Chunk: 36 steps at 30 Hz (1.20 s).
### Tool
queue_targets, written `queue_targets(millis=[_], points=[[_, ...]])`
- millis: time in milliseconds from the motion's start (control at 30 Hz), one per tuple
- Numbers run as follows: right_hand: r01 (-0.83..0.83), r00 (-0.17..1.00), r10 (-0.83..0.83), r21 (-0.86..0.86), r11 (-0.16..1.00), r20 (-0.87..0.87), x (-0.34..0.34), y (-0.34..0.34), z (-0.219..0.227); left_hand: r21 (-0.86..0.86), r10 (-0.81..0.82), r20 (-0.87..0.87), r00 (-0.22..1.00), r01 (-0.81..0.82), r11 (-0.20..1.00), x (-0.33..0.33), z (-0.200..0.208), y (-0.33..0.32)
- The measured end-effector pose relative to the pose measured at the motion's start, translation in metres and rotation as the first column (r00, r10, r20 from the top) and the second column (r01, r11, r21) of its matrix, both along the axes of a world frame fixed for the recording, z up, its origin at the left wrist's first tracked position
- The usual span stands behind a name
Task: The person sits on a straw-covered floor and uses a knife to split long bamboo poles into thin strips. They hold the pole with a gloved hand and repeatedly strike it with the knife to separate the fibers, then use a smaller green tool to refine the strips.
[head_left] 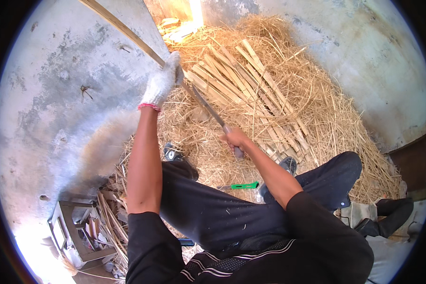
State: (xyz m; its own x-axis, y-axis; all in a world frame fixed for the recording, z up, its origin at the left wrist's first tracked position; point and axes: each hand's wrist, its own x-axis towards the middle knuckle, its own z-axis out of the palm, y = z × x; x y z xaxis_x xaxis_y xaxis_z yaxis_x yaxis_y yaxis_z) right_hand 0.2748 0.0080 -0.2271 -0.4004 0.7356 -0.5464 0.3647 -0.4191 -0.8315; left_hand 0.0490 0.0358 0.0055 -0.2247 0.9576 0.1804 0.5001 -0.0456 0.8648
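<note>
My left hand, in a white knitted glove with a pink cuff, is closed around a long bamboo strip. The strip slants up past the upper left edge of the view, and its lower end shows just below the glove. In my bare right hand is the handle of a long, narrow-bladed knife. Its blade points up and left, its tip close to the strip's lower end; whether they touch, I cannot tell. Beyond the knife lies a bundle of split bamboo strips on the shavings.
Curly shavings cover the floor in a heap against the concrete wall. A green utility knife lies between my legs. At lower left stands a wooden frame with scraps inside. Another concrete wall rises close on my left.
</note>
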Motion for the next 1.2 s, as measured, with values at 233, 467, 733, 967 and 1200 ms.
queue_targets(millis=[233, 467, 733, 967, 1200], points=[[0.203, 0.936, -0.03, 0.468, 0.86, -0.35, -0.035, 0.017, 0.04, -0.057, -0.023, 0.091, 0.996, 0.029, 0.998, -0.013, 0.002, -0.007], [-0.085, 0.848, -0.146, 0.404, 0.911, 0.51, 0.0, -0.033, -0.099, -0.079, 0.032, 0.011, 0.999, -0.031, 0.996, -0.038, -0.01, 0.004], [-0.014, 0.876, -0.156, 0.346, 0.938, 0.457, 0.0, -0.043, -0.107, 0.477, 0.122, 0.37, 0.921, -0.301, 0.826, 0.02, 0.025, -0.024], [0.124, 0.992, -0.122, -0.196, 0.973, 0.024, -0.004, -0.048, -0.123, 0.317, 0.056, 0.698, 0.714, -0.378, 0.87, 0.039, 0.021, -0.02], [-0.166, 0.96, 0.164, -0.012, 0.986, 0.225, 0.016, -0.004, -0.008, 0.368, -0.203, 0.571, 0.795, -0.027, 0.929, 0.035, 0.045, -0.021]])
